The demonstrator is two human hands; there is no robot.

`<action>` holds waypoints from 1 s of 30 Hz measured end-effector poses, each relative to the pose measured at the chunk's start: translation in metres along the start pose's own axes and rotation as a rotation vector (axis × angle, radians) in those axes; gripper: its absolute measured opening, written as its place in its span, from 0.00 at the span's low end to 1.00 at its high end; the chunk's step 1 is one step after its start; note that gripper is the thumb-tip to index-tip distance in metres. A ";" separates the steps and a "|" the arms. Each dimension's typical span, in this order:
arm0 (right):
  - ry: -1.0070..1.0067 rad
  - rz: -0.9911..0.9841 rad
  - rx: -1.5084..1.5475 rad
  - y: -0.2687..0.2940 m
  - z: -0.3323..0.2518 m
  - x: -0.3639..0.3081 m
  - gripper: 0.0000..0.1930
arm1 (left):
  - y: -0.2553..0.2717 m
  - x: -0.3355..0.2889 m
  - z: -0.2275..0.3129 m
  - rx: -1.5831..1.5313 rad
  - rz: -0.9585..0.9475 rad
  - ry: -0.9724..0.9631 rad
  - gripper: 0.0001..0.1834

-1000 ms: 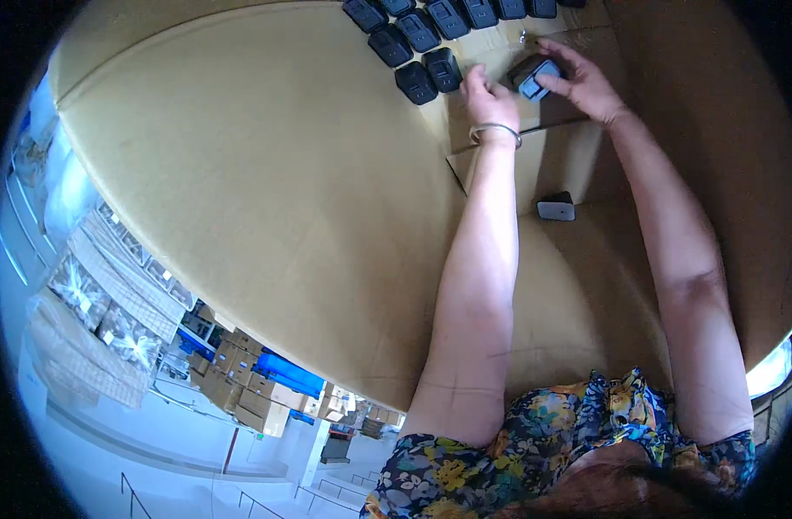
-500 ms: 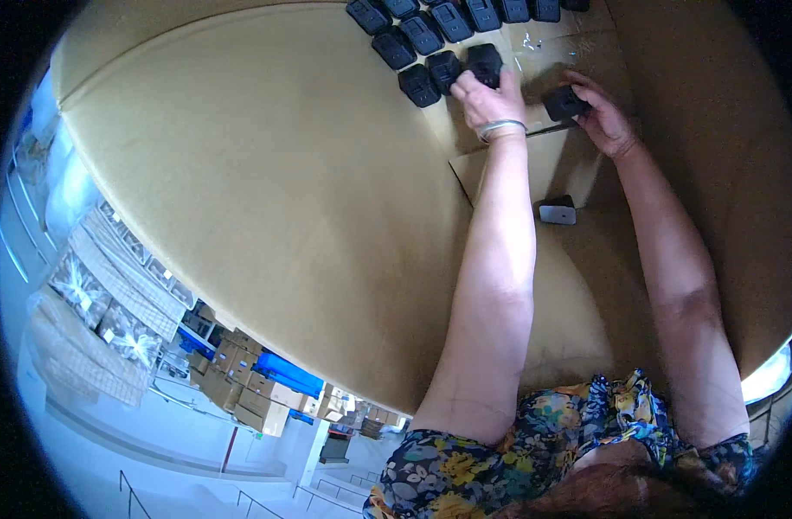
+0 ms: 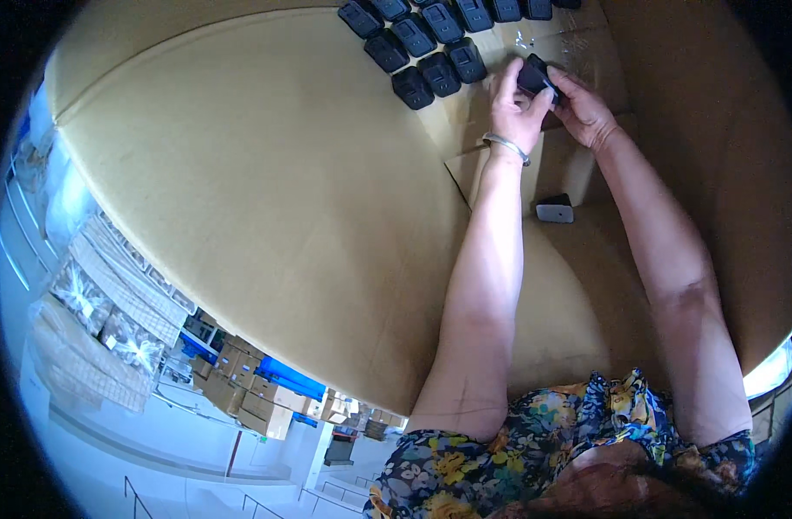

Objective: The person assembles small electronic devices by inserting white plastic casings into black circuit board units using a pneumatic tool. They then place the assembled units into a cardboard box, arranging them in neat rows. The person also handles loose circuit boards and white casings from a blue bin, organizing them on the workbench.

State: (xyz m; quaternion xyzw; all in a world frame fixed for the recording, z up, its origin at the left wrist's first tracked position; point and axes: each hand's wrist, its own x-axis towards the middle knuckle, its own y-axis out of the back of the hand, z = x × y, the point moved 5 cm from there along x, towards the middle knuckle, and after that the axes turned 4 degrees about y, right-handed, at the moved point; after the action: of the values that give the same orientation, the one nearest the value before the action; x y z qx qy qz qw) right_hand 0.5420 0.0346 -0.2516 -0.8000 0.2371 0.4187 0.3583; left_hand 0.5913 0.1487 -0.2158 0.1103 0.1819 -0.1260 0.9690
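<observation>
Both of my hands hold one small black boxy device at the far side of a brown cardboard surface. My left hand, a thin bracelet on its wrist, grips the device from the left. My right hand pinches it from the right. Just left of them, several identical black devices lie in neat rows on the cardboard. Another small dark device with a pale face lies alone between my forearms.
A raised cardboard flap stands under my left wrist. Past the cardboard's left edge lie bagged goods and stacked brown cartons with a blue bin. A brown wall of cardboard rises at right.
My left hand set a black device into the row, then came back to my right hand. Both hands now grip the device that my right hand was holding.
</observation>
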 end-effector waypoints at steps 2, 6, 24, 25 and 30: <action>0.024 -0.035 -0.035 -0.002 0.000 -0.001 0.15 | 0.001 0.006 -0.023 -0.149 -0.057 0.230 0.26; 0.123 -0.074 -0.107 -0.008 -0.005 -0.003 0.17 | -0.007 0.011 -0.021 -0.462 0.048 0.416 0.26; 0.157 -0.219 -0.507 -0.027 -0.006 0.003 0.24 | 0.011 -0.015 -0.031 -0.005 0.493 0.098 0.14; 0.217 -0.139 -0.697 -0.023 -0.014 -0.009 0.23 | 0.020 -0.020 -0.028 0.263 0.285 0.197 0.12; 0.229 -0.056 -1.282 0.032 0.031 -0.066 0.19 | 0.032 -0.073 -0.024 1.365 -0.915 0.708 0.20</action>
State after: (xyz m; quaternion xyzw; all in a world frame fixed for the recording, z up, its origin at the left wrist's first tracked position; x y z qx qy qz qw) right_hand 0.4695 0.0437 -0.2198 -0.9006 -0.0440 0.3799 -0.2066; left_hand 0.5272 0.2000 -0.2042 0.6121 0.3818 -0.5394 0.4343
